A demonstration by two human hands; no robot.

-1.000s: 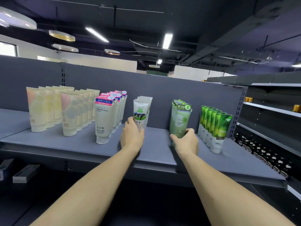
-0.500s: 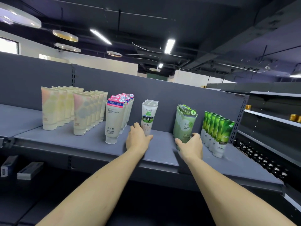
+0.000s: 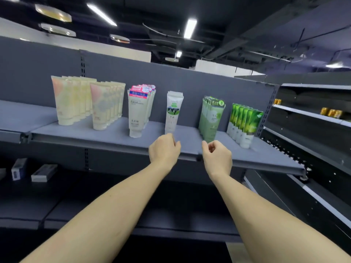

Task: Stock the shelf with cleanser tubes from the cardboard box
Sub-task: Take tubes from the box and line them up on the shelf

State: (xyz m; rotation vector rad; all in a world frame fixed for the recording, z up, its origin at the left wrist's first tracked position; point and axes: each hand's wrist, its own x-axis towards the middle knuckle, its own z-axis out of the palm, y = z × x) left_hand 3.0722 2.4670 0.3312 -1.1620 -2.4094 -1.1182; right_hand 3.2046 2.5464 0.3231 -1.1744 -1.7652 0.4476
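My fingers [image 3: 171, 138] on the left hand [image 3: 164, 151] are loosely curled with nothing in them, and the right hand [image 3: 217, 158] is the same, fingers half folded on empty air. Both hover just in front of the flat grey metal shelf [image 3: 106, 137], touching no tube.

I judge the step in hand to be going for more stock. The cardboard box is not in view (I take it to sit somewhere below the frame), so I would draw both hands straight away from the shelf edge, keeping clear of the front tubes, which stand on their caps and look easy to tip. On return, I would set each tube cap-down behind or in front of its own kind, label facing out, in a straight file.

The cleanser tubes stand on the shelf in six files:

- The pale cream tubes with a peach patch [image 3: 64, 101], far left: about five.
- The cream tubes with a pink and grey-blue patch [image 3: 99, 108]: about five.
- The white "Facial" tubes with pink and blue header cards [image 3: 136, 112]: about five, the rear ones largely hidden.
- The slim white tubes with a green picture [image 3: 173, 112]: three or four, by the stacked top edges.
- The sage-green tubes [image 3: 210, 118]: about five.
- The bright green tubes with white caps [image 3: 247, 124], far right: five.

The slim white file looks thinnest to me.
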